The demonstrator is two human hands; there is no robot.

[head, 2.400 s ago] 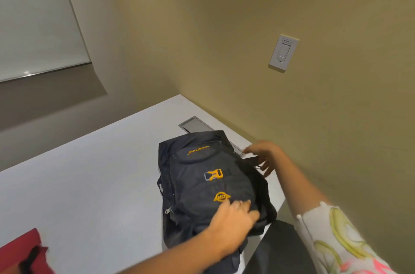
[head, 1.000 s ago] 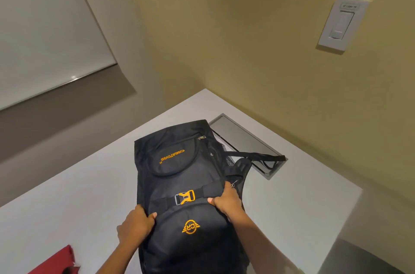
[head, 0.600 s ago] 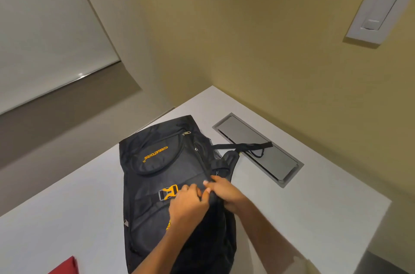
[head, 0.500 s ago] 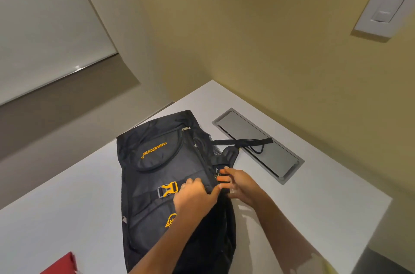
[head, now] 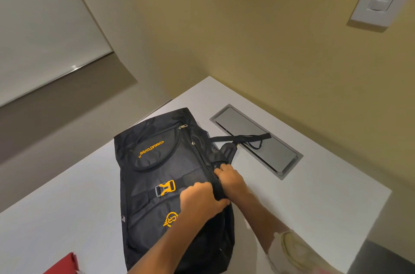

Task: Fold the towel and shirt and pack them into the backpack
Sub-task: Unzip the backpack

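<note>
A bit of red cloth peeks in at 7 o'clock, on the white surface. It looks soft and light. I cannot tell if it is the towel or the shirt.

The bag lies flat in the middle of the surface, front side up. It looks floppy and saggy, so I think it is light. It will bend if I lift one corner.

My left hand is closed on the bag's right edge. My right hand sits just beside it at 3 o'clock, fingers pinched on the same edge, near the zip I think. That edge is a good place to hold, since one hand can pull while the other keeps the cloth tight.

A strap lies over the metal plate at 1 o'clock.
</note>
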